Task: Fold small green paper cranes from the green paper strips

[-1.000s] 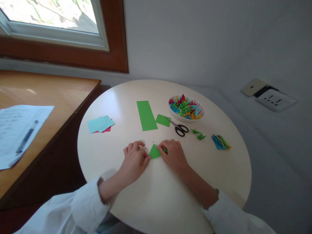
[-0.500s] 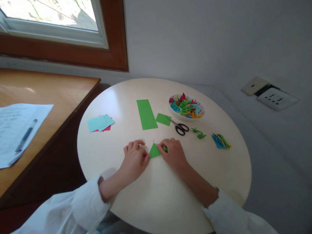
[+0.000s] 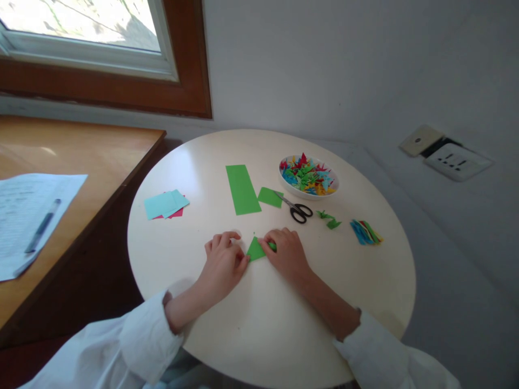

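A small piece of green paper point(image 3: 255, 250), folded to a triangle, lies on the white round table point(image 3: 259, 335) between my hands. With thumb and fingertips, my left hand point(image 3: 224, 263) grips its left corner. My right hand point(image 3: 286, 251) is closed over its right side and hides part of it; a green bit shows beneath the fingers. Just beyond lie a long green paper strip point(image 3: 243, 190) and a smaller green piece point(image 3: 270, 197), with the tip of black-handled scissors point(image 3: 299, 210) over it. Small green folded paper pieces point(image 3: 328, 219) rest right of the scissors.
A white bowl point(image 3: 308, 195) of colourful folded paper figures stands at the back right. Several coloured paper pieces point(image 3: 366, 232) lie near the right edge, light blue and red sheets point(image 3: 166, 205) at the left. A wooden desk point(image 3: 109, 146) holds written paper point(image 3: 20, 216) and a pen point(image 3: 42, 227).
The view shifts slightly. Both hands stay at the green paper in nearly the same pose, and nothing else on the table has visibly moved.
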Demonstrator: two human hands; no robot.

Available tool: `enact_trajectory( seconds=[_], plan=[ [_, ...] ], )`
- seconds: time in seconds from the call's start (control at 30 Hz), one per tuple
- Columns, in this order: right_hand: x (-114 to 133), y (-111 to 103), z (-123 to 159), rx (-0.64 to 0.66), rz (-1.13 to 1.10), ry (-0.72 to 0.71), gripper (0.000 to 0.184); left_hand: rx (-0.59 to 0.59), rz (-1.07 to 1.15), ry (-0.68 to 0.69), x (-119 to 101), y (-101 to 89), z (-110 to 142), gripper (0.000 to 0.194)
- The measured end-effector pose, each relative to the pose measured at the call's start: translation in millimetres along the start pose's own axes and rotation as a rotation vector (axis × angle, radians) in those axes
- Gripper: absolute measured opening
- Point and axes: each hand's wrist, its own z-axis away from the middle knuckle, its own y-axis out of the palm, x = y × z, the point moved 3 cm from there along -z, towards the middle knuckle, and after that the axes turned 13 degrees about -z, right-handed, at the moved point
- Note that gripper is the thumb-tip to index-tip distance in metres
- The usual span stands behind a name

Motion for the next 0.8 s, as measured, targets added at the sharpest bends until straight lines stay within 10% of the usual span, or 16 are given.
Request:
enact_trajectory(
  seconds=[0.3,0.8],
  plan=[
    [0,1,1,0.008,0.015,-0.008,0.02,-0.048,-0.099,0.056,-2,2.1,3,0.011],
    [1,0,1,0.017,0.022,0.0,0.016,-0.073,-0.333,0.276,-3,13.5,6,0.046]
  ],
)
